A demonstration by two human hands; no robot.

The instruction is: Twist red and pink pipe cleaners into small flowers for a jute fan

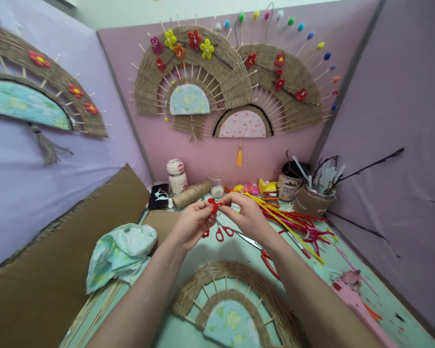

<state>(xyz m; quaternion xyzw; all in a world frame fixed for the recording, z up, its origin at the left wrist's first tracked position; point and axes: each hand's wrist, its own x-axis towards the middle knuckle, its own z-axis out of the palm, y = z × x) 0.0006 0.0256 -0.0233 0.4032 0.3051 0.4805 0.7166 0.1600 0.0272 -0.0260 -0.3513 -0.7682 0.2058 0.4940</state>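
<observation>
Head view: pinching red piece (214, 206) in left hand (195, 223) and right hand (247, 213), fingertips closed; best bent gently, clear of small scissors (223, 227) at six o'clock.

White bottle (177, 180): standing up
Cardboard (58, 237): left of the bottle
Yellow tassel (239, 158): hangs right of the bottle
Brown pot (311, 204): far right of the bottle

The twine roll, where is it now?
In the head view, the twine roll lies just left of centre, beyond the left hand, in front of the white jar.
</observation>
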